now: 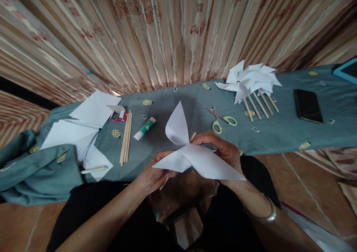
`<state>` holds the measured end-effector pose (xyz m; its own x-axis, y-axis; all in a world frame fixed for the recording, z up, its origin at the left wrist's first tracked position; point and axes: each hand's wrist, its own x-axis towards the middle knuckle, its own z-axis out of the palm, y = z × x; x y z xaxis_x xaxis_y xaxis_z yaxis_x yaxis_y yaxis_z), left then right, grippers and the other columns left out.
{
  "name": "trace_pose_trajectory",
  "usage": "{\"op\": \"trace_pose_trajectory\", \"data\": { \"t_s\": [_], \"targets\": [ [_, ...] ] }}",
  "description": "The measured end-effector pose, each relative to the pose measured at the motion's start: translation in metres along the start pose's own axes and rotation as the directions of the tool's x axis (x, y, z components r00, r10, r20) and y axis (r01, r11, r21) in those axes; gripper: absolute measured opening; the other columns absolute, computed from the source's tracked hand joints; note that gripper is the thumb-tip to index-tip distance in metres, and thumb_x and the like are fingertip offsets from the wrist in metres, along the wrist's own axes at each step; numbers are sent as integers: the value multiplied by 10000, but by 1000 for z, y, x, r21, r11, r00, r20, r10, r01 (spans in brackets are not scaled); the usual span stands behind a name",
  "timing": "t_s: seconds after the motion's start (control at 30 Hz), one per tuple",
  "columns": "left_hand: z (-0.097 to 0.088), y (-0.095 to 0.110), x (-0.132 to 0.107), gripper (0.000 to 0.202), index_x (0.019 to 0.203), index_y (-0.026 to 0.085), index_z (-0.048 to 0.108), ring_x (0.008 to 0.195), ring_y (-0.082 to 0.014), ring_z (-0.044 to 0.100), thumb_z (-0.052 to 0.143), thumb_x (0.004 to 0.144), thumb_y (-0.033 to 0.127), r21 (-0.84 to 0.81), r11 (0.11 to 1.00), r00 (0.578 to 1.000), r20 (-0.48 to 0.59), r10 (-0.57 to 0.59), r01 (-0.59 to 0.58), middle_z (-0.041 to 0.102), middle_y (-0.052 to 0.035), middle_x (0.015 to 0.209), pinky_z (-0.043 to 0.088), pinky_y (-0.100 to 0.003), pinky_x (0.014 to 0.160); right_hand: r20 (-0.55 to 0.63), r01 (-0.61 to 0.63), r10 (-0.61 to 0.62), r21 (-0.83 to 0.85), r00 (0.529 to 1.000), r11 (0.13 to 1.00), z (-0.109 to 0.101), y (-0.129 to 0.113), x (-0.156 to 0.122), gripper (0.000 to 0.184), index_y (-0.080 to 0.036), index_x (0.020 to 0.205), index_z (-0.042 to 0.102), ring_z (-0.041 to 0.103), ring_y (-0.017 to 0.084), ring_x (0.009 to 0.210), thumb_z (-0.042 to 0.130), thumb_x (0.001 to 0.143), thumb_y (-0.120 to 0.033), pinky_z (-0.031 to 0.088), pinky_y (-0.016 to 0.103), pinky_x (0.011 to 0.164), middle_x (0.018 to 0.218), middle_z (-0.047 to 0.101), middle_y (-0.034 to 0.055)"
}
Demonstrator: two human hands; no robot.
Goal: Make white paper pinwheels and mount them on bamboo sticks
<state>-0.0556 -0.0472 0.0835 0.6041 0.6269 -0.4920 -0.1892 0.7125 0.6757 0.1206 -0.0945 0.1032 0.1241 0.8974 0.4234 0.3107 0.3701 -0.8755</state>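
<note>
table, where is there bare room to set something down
The tablecloth has a bare patch between the glue stick and the scissors, behind the held pinwheel, and a bare strip along the front edge, before the pinwheel bunch and the phone. The left end is crowded: paper sheets, a small box, loose sticks and a pen lie close.

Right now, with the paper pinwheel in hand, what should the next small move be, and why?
Perhaps centre the paper pinwheel over the far end of the held wooden stick: that end shows between two blades, off the pinwheel's middle, whereas the assembled pinwheels at right cover their stick tops.
</note>
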Motion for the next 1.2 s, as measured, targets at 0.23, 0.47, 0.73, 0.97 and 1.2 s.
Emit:
{"op": "trace_pose_trajectory", "data": {
  "t_s": [0.23, 0.47, 0.73, 0.97, 1.2],
  "targets": [
    [-6, -6, 2, 274, 563, 118, 633, 397, -34, 291, 793, 572, 340, 2, 1000, 1000, 20, 21, -21, 413, 38, 428, 153, -183, 395, -16, -36, 37, 29, 999, 999, 0, 2, -3, 134, -233, 924, 686, 661, 198, 907, 718, 794, -235, 484, 321, 817, 903, 716, 17],
    [-6, -4, 0, 259, 549, 116, 620, 386, -36, 316, 781, 570, 317, 7, 1000, 999, 27, 18, -18, 438, 28, 414, 152, -185, 393, -33, -65, 66, 34, 997, 997, -1, 0, -3, 117, -232, 908, 693, 666, 214, 902, 714, 795, -255, 493, 338, 818, 898, 724, 21],
    [-1, 0, -2, 276, 527, 126, 567, 404, -38, 324, 773, 541, 309, 38, 999, 1000, -8, 24, -24, 428, 35, 427, 167, -188, 405, -30, -43, 44, 31, 999, 999, 0, 1, -2, 127, -236, 918, 689, 662, 203, 914, 720, 795, -232, 485, 334, 819, 909, 722, 16],
    [-1, 0, -1, 292, 509, 129, 560, 410, -43, 324, 781, 532, 318, 48, 999, 1000, -9, 17, -17, 424, 35, 426, 172, -197, 413, -25, -23, 24, 26, 999, 999, -1, 0, -2, 147, -230, 919, 688, 665, 197, 910, 730, 779, -210, 494, 323, 812, 913, 720, 18],
    [-3, -1, -1, 290, 523, 121, 586, 413, -46, 318, 786, 548, 330, 60, 998, 1000, -10, 22, -22, 436, 27, 423, 170, -200, 420, -34, -30, 31, 12, 999, 999, -2, -2, -1, 145, -231, 898, 700, 672, 193, 887, 728, 762, -191, 511, 321, 809, 889, 729, 14]
  ]
}}
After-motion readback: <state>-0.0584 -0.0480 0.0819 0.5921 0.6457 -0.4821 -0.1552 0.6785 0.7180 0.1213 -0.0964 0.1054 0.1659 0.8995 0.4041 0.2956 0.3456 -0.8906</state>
